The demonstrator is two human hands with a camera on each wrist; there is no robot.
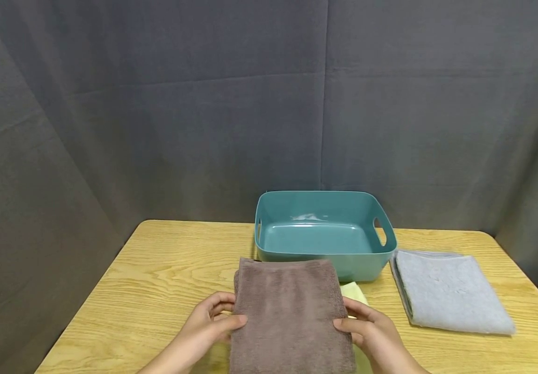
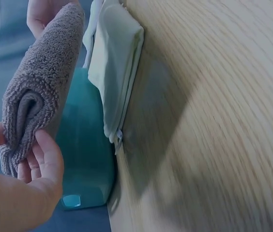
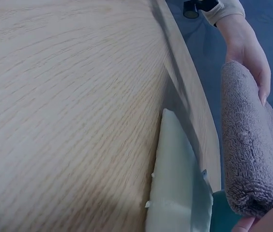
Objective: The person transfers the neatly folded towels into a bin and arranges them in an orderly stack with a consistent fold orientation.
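A folded brown towel (image 1: 292, 317) is held up between both hands, above the table. My left hand (image 1: 215, 324) grips its left edge, thumb on top and fingers beneath; in the left wrist view the folded layers of the towel (image 2: 44, 82) show at its end. On the opposite edge my right hand (image 1: 374, 332) pinches the towel in the same way. Below it lies a folded pale yellow towel (image 1: 355, 296), mostly hidden in the head view. The left wrist view shows this yellow towel (image 2: 117, 63) flat on the wood, under the raised brown one.
A teal basin (image 1: 315, 239) with handle holes stands behind the towels, nothing visible inside it. To its right, a folded light grey towel (image 1: 453, 293) lies on the wooden table (image 1: 157, 275). A grey curtain (image 1: 203, 104) hangs behind the table.
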